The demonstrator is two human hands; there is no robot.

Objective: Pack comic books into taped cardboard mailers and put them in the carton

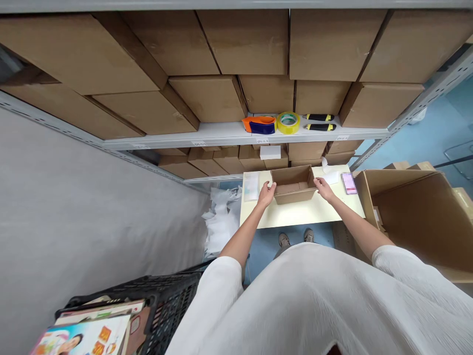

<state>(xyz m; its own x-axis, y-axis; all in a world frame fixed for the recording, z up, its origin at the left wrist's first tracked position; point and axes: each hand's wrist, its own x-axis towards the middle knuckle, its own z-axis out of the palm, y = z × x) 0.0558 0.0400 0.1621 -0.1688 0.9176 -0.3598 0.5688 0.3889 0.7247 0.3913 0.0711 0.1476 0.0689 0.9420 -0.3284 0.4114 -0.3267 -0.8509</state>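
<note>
An open-topped cardboard box stands on the pale yellow table, its inside showing brown cardboard. My left hand grips its left end, thumb near the rim. At the opposite end my right hand has its fingers on the box's right wall. Just right of the box lie white paper and a phone with a pink, blurred screen. To the left is a flat, pale, see-through packet or sheet.
Above, a metal shelf holds cardboard boxes, an orange-and-blue tape dispenser, yellow tape and two cutters. A large open carton stands right. White packing material and a black crate are left.
</note>
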